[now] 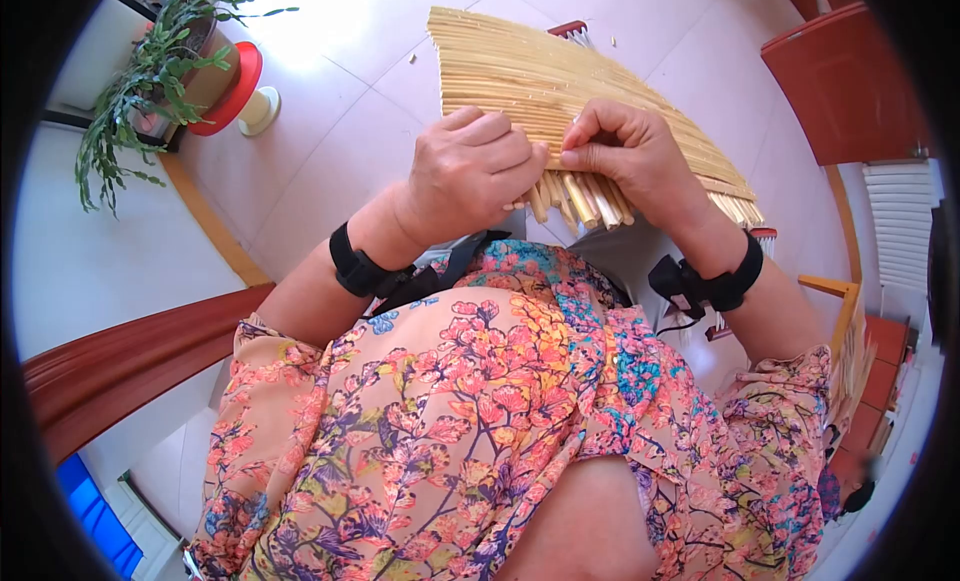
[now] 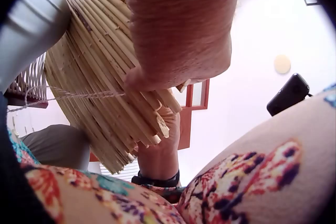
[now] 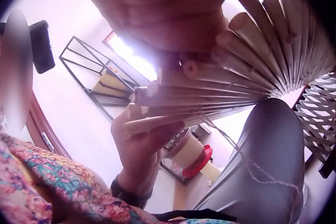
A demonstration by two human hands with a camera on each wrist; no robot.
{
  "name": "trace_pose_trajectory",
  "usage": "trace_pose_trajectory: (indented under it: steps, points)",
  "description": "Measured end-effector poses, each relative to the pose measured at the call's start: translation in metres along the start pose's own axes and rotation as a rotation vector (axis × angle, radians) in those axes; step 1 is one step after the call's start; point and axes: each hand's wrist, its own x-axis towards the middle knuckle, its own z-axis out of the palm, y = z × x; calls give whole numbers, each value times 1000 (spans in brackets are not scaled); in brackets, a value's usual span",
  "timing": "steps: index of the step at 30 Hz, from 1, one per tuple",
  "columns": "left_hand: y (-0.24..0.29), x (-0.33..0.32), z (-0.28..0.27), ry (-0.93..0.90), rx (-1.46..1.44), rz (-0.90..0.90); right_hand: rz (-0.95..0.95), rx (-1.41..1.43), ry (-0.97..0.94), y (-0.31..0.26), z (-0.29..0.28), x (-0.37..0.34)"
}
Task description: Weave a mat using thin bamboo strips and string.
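- Fingers of the left hand (image 1: 475,166) curl over the near edge of a straw mat (image 1: 525,71), gripping it from where I stand.
- Thumb and forefinger of the right hand (image 1: 640,161) close in a pinch on that same edge, just beside the left thumb; whether a single stalk or some cord sits between their tips, I cannot tell.
- Beyond the knuckles the mat fans out, its pale stalks lying side by side; between the hands, uneven stalk ends (image 1: 590,203) poke out toward the person's lap.
- Thin cord (image 2: 89,96) runs across the stalks up to the left hand, its loose part trailing by a grey trouser leg (image 3: 270,150).
- Black wristbands (image 1: 360,266) circle both wrists.
- Off to the person's left hangs a leafy plant (image 1: 150,91).
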Motion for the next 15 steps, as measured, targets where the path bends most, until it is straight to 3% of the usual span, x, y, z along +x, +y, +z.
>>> trace_pose_trajectory:
  steps: [3, 4, 11, 13, 15]
  points:
    - [0, 3, -2, -13, -13, 9, -101, -93, 37, 2, 4, -1]
    - [0, 3, -1, 3, -22, 15, -183, -241, 63, 0, 5, -2]
    - [0, 4, -1, -21, -7, 3, -182, -302, 103, -1, 8, -1]
    - [1, 0, 0, 43, -18, 30, -437, -569, 144, -8, 13, -6]
    - [2, 6, 1, 51, -32, 5, -371, -487, 156, -11, 9, -3]
